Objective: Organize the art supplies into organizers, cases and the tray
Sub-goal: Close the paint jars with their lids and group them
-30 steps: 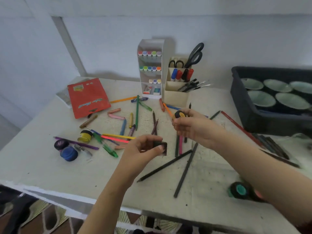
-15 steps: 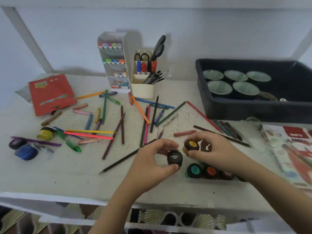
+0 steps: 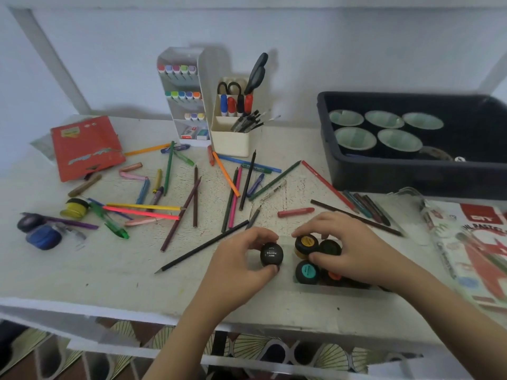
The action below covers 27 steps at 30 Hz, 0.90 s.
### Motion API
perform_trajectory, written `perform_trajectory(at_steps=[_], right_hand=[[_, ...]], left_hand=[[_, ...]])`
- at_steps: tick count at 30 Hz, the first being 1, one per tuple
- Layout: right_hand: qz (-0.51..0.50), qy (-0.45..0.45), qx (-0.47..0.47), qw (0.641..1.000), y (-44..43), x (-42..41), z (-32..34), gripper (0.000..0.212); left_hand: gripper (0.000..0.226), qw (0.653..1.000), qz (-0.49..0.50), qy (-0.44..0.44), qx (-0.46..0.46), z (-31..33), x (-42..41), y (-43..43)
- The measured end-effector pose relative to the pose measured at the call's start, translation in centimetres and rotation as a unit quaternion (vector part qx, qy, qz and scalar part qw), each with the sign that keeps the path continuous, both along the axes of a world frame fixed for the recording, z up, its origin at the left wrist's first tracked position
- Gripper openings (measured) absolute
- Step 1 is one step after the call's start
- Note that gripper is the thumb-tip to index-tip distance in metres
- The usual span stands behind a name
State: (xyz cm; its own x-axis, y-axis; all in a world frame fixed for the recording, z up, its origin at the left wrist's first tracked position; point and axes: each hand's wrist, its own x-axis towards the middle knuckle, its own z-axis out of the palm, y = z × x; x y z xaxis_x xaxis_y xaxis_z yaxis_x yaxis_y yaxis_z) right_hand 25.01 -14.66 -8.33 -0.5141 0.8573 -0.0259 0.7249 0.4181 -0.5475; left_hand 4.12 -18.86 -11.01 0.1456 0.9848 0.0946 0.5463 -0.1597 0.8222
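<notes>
Black pot (image 3: pixel 271 254), lid up, left hand (image 3: pixel 236 272), yellow pot (image 3: pixel 306 241), right hand (image 3: pixel 354 253)

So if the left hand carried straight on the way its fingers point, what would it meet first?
The left hand holds the black-lidded jar, which would probably reach the yellow-lidded jar or the teal-lidded jar just to the right first. Depth leaves unclear which.

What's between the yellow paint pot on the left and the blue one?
A purple pencil lies across the gap between yellow pot and blue pot, head view.
</notes>
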Motion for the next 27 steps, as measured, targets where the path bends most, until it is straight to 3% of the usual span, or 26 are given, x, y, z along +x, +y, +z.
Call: perform_trajectory(at_steps=[12, 27], right_hand=[[0.049, -0.122, 0.025, 0.991, 0.51, -0.08, 0.34, 0.039], [0.06, -0.176, 0.069, 0.98, 0.29, 0.09, 0.3, 0.038]], left_hand=[[0.039, 1.0, -0.002, -0.007, -0.006, -0.34, -0.2, 0.14], [0.04, 1.0, 0.002, -0.024, 0.012, -0.5, -0.11, 0.26]])
